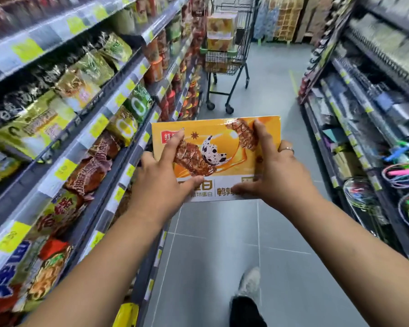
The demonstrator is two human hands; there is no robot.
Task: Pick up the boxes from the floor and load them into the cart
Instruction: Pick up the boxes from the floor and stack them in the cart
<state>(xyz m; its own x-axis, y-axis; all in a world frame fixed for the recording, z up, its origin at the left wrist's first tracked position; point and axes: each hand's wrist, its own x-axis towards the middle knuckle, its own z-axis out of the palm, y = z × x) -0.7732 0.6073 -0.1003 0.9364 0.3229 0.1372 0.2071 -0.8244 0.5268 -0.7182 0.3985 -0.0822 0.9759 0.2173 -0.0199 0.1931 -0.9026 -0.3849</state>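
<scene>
The box (216,147) looks like glossy printed cardboard, orange with a white band, its face catching glare. The cart (227,55) is dark wire metal, with a matt green plastic rim. Boxes in the cart (220,31) seem film-wrapped, though blur makes that uncertain. The floor (222,244) is smooth grey tile with a dull sheen. Snack bags (87,74) on the left shelves are shiny crinkled foil or plastic. A ring (286,149) on the right hand is polished metal.

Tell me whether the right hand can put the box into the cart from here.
Probably not yet: the right hand holds the box, but the cart stands well down the open aisle.
</scene>
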